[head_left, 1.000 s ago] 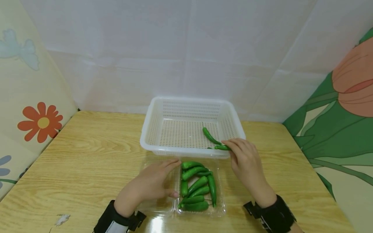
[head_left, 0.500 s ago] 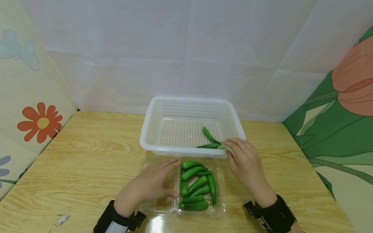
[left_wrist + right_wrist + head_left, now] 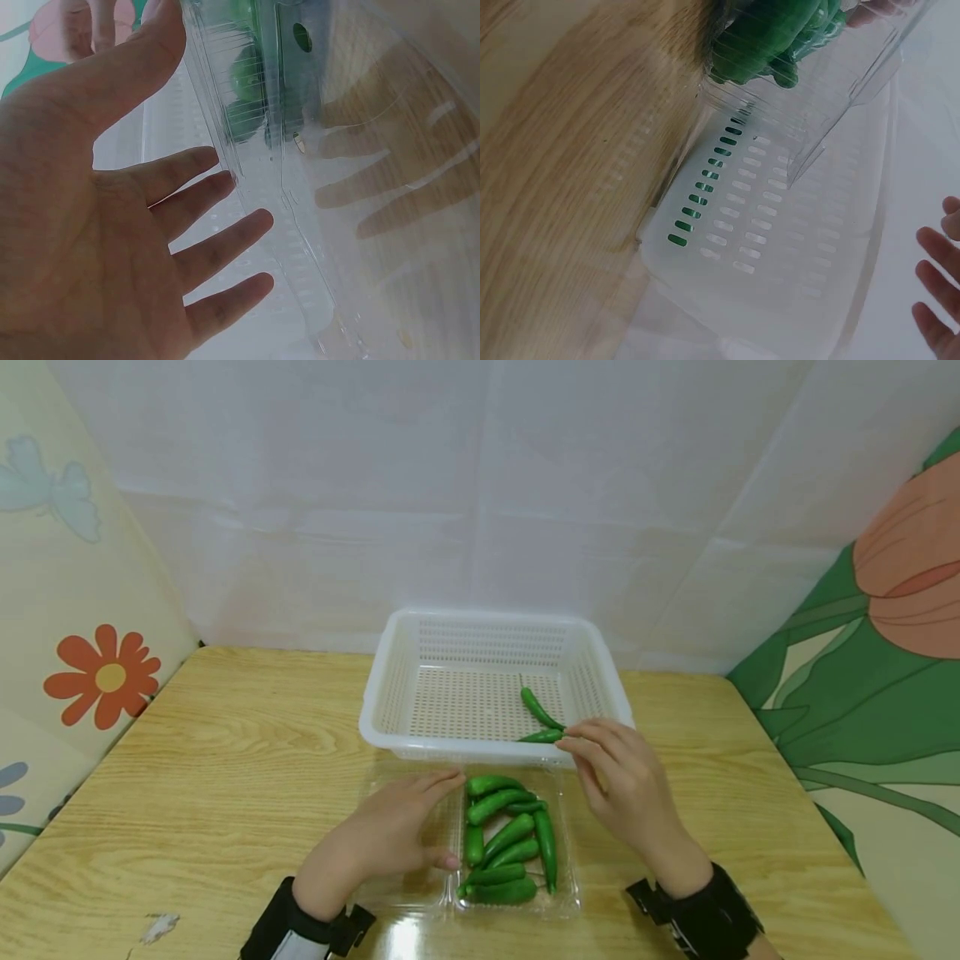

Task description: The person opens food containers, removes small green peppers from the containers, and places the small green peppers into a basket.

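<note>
A pale, creased sheet [image 3: 480, 485] hangs behind everything, with a flowered panel [image 3: 112, 677] on the person's left and a tulip panel [image 3: 892, 677] on the right. In front is a wood-grain table [image 3: 247, 777], glare at its near side. Against the sheet sits a white slotted basket [image 3: 480, 745]; its near wall stands between the basket's inside and a clear hinged container [image 3: 573, 860] lying spread in front.

The left hand [image 3: 393, 827] lies over one half of that container, fingers extended and spread, reaching its fold and gripping nothing. The right hand [image 3: 630, 777] comes over the basket's near right rim, fingers bent, fingertips close together at a pepper; from here I can't tell whether they pinch it. Each wrist wears a black strap [image 3: 716, 910].

Smallest are the green peppers [image 3: 510, 837], heaped in the container's other half. Two more show in the basket: a curved pepper [image 3: 537, 703], and a straighter pepper [image 3: 540, 737] at those fingertips, partly hidden by the rim.
</note>
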Motion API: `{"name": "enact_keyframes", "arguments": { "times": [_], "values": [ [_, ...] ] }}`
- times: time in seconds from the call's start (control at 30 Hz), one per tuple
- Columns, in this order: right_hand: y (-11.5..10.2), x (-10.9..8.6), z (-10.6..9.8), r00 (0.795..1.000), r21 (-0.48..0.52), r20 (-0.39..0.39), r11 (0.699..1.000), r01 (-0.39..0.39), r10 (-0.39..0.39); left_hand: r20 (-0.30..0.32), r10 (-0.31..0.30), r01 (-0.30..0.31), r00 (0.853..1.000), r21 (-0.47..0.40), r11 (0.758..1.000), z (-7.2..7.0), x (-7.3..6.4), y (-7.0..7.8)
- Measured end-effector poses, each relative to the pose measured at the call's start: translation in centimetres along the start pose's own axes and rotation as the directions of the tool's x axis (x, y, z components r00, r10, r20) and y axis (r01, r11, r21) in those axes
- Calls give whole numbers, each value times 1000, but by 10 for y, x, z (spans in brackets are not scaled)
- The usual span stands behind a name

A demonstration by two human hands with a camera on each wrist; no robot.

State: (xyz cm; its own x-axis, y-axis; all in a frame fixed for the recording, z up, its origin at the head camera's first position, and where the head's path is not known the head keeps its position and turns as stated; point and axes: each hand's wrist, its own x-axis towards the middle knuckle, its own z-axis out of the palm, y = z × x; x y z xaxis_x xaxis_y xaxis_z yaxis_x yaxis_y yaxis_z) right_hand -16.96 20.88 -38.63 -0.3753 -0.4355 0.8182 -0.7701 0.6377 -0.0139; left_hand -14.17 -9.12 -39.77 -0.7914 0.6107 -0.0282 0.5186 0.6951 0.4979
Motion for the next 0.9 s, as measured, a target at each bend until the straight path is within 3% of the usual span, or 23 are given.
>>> {"name": "enact_keyframes", "arguments": {
  "times": [0.3, 0.57, 0.9],
  "values": [
    [-6, 4, -2, 989, 64, -15, 987, 148, -148, 0, 0, 0, 1000, 5, 1000, 0, -1, 0],
    [-12, 5, 1, 986, 169, -3, 971, 167, -169, 1, 5, -5, 1000, 2, 1000, 0, 0, 0],
    [-22, 6, 1, 985, 335, 26, 929, 155, -173, 0, 1, -1, 1000, 10, 1000, 1, 0, 0]
  ]
}}
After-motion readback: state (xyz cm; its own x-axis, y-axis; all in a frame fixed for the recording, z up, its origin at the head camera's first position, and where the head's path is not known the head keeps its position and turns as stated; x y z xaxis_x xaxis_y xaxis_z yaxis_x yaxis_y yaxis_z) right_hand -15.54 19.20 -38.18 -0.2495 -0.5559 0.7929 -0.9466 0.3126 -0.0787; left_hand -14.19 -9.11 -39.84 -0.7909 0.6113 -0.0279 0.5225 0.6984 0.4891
